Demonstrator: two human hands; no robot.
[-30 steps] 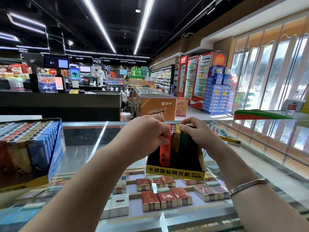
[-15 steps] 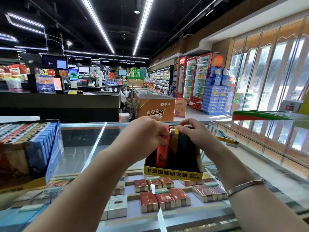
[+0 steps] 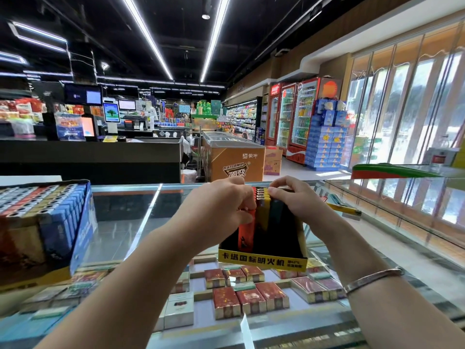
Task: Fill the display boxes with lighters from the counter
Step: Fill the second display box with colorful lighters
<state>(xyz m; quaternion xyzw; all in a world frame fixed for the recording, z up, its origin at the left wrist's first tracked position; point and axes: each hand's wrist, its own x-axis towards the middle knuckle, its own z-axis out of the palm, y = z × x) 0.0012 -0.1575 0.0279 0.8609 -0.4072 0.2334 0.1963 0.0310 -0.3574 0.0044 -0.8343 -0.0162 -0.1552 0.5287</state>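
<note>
The left hand (image 3: 219, 212) pinches a red lighter (image 3: 245, 233) standing in the black-and-yellow display box (image 3: 261, 258); the right hand (image 3: 299, 205) curls over the lighter tops. The box sits on the glass counter (image 3: 125, 222) (a full blue box (image 3: 47, 220) stands left, a yellow lighter (image 3: 344, 210) right).

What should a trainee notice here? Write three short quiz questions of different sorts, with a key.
1. True or false: the left hand grips the orange lighter standing in the yellow-fronted display box.
2. Where do the right hand fingertips rest? A) on the lighter tops B) on the loose yellow lighter C) on the blue box
3. Fill in: the display box stands on a ____ counter.

Key: 1 true; 2 A; 3 glass
</note>
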